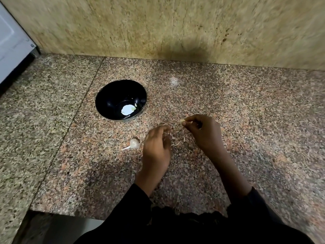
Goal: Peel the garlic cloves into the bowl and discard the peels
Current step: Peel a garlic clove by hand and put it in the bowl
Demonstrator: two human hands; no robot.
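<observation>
A black bowl (105,101) stands on the speckled granite counter (255,120), with a bright glare spot and a small pale piece near its bottom. My right hand (204,132) pinches a small pale garlic clove (182,121) between thumb and fingertips, right of the bowl. My left hand (156,148) hovers just below it with fingers curled over thin peel scraps (177,142) on the counter; whether it holds any is hidden. A garlic bulb piece with a stem (133,143) lies left of my left hand.
A tan stone wall (175,27) rises behind the counter. A white panel (12,41) stands at the far left. The counter's front edge (70,213) runs along the bottom left, with a drop below it. Black sleeves cover both forearms.
</observation>
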